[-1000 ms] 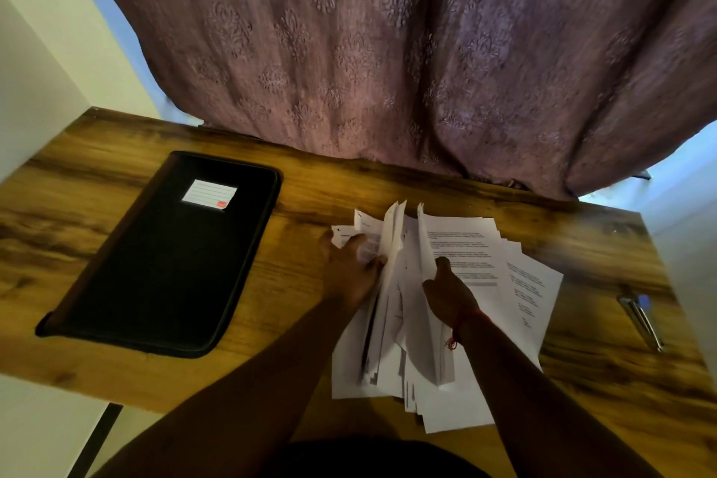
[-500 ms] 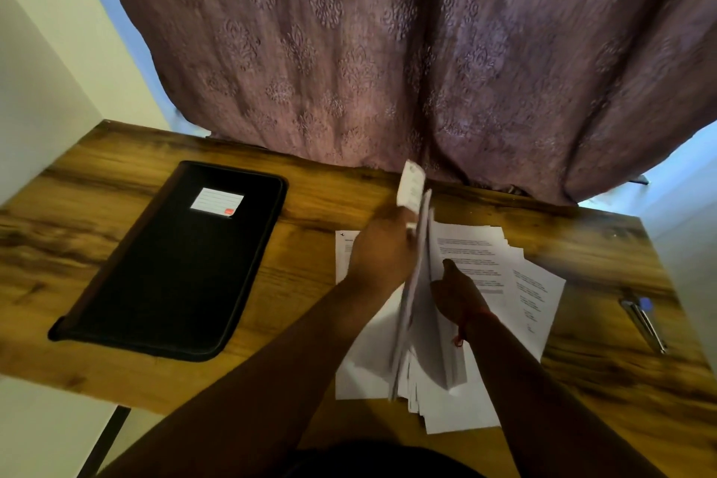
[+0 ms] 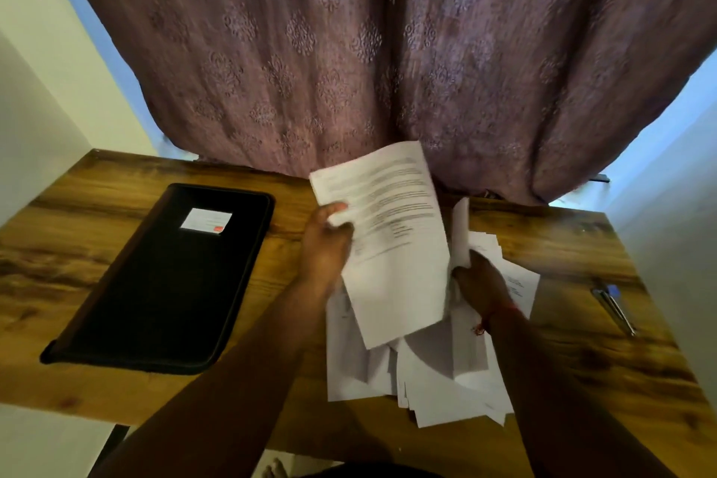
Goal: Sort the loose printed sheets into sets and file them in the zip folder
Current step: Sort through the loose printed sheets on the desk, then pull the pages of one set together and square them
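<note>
your left hand [image 3: 326, 244] has lifted a printed sheet [image 3: 392, 241] up off the paper pile [image 3: 438, 373], pinching it. your right hand [image 3: 481, 283] now grips an upright sheet [image 3: 461, 233] beside the pile.

Looks like a home room: wood-grain desk [image 3: 116, 392] vs. plain walls, patterned mauve curtain [image 3: 349, 50] over window, pen [image 3: 615, 307] on desk.

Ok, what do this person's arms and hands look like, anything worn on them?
Both forearms are bare, with no sleeves in view. The right hand has a thin red thread tied at its wrist, loose ends hanging. The left hand shows no rings, watch or glove.
</note>
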`<state>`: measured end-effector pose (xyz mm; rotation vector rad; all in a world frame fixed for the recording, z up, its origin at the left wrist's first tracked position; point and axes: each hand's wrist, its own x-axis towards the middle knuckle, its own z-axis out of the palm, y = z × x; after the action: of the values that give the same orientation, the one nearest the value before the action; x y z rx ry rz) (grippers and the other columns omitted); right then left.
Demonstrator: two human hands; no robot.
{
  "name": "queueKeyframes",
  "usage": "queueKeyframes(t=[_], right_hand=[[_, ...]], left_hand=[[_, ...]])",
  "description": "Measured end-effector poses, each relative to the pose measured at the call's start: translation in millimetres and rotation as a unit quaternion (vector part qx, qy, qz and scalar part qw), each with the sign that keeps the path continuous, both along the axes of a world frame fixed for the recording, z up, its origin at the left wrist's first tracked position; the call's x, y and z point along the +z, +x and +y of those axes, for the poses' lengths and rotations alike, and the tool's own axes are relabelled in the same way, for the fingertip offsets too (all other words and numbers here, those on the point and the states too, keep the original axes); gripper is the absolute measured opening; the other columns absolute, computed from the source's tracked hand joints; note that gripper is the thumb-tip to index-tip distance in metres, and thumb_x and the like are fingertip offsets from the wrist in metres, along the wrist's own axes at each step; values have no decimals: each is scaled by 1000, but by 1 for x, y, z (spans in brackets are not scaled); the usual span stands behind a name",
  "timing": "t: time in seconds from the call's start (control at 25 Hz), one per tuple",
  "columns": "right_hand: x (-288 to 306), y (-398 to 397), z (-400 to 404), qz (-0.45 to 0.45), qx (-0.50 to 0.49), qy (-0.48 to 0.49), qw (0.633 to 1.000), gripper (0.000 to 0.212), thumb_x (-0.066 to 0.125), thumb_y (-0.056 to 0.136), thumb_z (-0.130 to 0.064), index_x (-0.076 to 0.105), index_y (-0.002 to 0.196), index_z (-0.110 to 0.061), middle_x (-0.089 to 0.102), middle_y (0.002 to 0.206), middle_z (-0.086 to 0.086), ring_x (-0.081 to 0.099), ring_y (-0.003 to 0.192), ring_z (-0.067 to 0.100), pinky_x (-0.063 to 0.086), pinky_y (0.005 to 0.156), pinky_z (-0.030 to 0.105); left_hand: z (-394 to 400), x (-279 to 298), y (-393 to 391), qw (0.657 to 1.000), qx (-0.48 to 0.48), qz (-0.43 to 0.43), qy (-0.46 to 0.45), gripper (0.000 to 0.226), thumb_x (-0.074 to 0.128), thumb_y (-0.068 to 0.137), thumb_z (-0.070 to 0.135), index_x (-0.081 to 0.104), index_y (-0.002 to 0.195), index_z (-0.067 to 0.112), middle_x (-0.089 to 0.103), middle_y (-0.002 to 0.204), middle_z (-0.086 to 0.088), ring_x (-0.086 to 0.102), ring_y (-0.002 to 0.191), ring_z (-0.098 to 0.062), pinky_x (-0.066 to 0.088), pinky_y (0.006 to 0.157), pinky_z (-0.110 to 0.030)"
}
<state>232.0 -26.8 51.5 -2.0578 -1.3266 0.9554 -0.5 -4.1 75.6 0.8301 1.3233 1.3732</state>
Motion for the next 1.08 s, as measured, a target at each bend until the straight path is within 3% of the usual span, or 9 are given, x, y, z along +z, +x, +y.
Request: queueKeyframes(t=[0.16, 0.32, 0.52, 0.64, 0.76, 0.88, 0.96, 1.04, 1.08], right_hand=[[37, 16, -3, -93, -29, 52, 994, 34, 48, 95, -10, 54, 128, -7, 60, 123, 20, 57, 109, 37, 40, 84, 33], [43, -19, -2, -195, 49, 62, 978, 45, 46, 94, -15, 45, 138, -14, 54, 134, 13, 55, 117, 34, 45, 95, 40], [4, -110, -13, -271, 243, 42, 930, 30, 43, 95, -19, 52, 124, -13, 59, 119, 11, 62, 107, 32, 51, 92, 45], [-17, -148, -22, -283, 314, -17, 906, 33, 48, 96, -27, 51, 125, -12, 54, 122, 13, 60, 108, 37, 50, 89, 46], [-37, -162, -24, -278, 339, -25, 898, 43, 53, 96, -33, 48, 132, -11, 51, 126, 14, 58, 111, 38, 49, 92, 46], [-42, -166, -23, -252, 456, -32, 853, 46, 49, 99, -21, 42, 142, -8, 50, 137, 18, 49, 124, 33, 38, 109, 41], [-36, -157, -25, -130, 456, -20, 880, 39, 54, 98, -21, 51, 135, -10, 59, 125, 6, 55, 114, 20, 41, 102, 31], [-22, -135, -19, -4, 312, 2, 950, 34, 60, 95, -21, 57, 128, -11, 58, 111, -3, 58, 101, 13, 44, 89, 24], [-16, -119, -12, -1, 189, 52, 981, 38, 63, 93, -22, 57, 128, -11, 56, 112, -1, 58, 102, 16, 46, 88, 27]], left_hand=[[-30, -84, -33, 979, -4, 197, -41, 15, 62, 88, 10, 61, 100, 19, 64, 112, -11, 63, 104, -27, 55, 87, -37], [-52, -89, -30, 967, -88, 240, 15, 14, 53, 98, 8, 58, 110, 12, 64, 115, -2, 62, 106, -15, 54, 81, -22], [-50, -85, -29, 969, -147, 198, 13, 48, 55, 92, -2, 50, 135, 19, 62, 128, 0, 62, 115, -15, 57, 87, -31], [-50, -70, -30, 979, -122, 112, -120, 34, 49, 99, 7, 52, 133, 11, 65, 116, -5, 66, 95, -18, 58, 68, -25], [-46, -73, -29, 967, -146, 46, -204, 30, 48, 102, 31, 59, 126, 17, 66, 119, -7, 65, 104, -27, 56, 89, -46], [-38, -84, -33, 973, -102, 36, -206, 14, 62, 94, 33, 66, 108, 32, 71, 109, -2, 67, 105, -28, 54, 93, -46], [-36, -81, -36, 975, -85, 70, -192, 8, 60, 96, 25, 65, 101, 25, 69, 103, 0, 66, 103, -25, 55, 83, -31], [-35, -66, -38, 970, -94, 134, -179, 14, 52, 100, 17, 61, 110, 15, 65, 108, 0, 62, 92, -15, 46, 63, -16], [-34, -59, -40, 974, -91, 139, -155, 17, 52, 99, 14, 61, 114, 15, 67, 111, -3, 62, 87, -12, 46, 59, -15]])
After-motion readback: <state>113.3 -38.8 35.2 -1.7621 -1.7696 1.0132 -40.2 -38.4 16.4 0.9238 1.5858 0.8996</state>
